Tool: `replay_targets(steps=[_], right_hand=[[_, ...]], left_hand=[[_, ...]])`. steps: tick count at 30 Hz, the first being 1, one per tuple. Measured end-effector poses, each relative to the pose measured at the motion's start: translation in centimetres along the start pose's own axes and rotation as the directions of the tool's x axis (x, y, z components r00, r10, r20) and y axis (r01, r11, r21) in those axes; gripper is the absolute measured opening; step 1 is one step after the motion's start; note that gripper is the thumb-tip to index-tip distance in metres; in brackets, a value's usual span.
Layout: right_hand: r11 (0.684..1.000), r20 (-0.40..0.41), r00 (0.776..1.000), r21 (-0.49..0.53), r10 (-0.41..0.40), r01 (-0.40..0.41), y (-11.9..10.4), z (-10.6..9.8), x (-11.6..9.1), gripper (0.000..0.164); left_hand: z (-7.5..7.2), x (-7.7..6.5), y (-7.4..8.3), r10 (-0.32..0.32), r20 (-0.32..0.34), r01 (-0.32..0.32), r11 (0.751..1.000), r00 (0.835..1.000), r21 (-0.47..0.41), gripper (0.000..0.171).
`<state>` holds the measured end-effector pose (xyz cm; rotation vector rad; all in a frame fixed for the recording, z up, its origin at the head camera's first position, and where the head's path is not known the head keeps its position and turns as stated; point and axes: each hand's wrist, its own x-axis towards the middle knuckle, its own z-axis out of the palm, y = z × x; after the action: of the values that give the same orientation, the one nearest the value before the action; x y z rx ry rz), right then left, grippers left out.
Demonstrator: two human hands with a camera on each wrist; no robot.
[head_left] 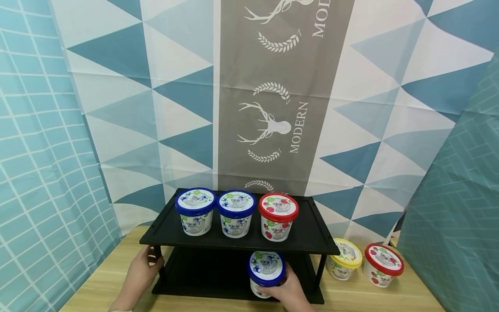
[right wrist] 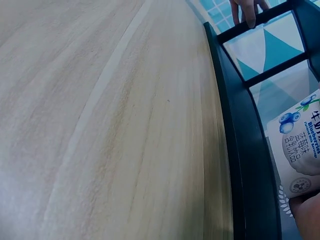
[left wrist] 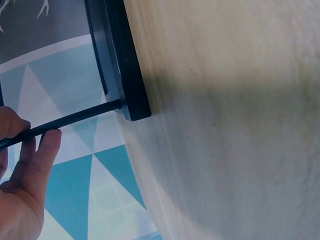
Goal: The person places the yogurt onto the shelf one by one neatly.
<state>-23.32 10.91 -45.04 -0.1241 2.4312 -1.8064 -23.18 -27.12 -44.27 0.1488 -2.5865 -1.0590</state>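
A black two-tier shelf [head_left: 312, 234] stands on the wooden table [head_left: 101, 290]. My right hand [head_left: 286, 292] grips a blue-lidded cup [head_left: 266, 269] at the front edge of the lower tier; the right wrist view shows the cup's blueberry label [right wrist: 297, 145] above the lower board [right wrist: 245, 165]. My left hand [head_left: 145, 268] holds the shelf's front left leg. In the left wrist view that leg [left wrist: 80, 117] runs between the thumb and the fingers [left wrist: 42, 155]. On the top tier stand two blue-lidded cups [head_left: 195, 211] [head_left: 235, 213] and a red-lidded cup [head_left: 278, 216].
A yellow-lidded cup [head_left: 345, 258] and a red-lidded cup [head_left: 383, 264] sit on the table to the right of the shelf. A patterned cloth backdrop [head_left: 273, 108] hangs behind, and tiled panels close in both sides. Bare wood lies in front of the shelf.
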Motion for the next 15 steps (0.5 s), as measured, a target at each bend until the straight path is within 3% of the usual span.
replay_targets(steps=[15], right_hand=[[1.0, 0.004, 1.0, -0.007, -0.029, 0.029, -0.25, 1.05, 0.32, 0.106]], left_hand=[[0.08, 0.06, -0.1, 0.0, -0.002, 0.0, 1.0, 1.0, -0.004, 0.051]])
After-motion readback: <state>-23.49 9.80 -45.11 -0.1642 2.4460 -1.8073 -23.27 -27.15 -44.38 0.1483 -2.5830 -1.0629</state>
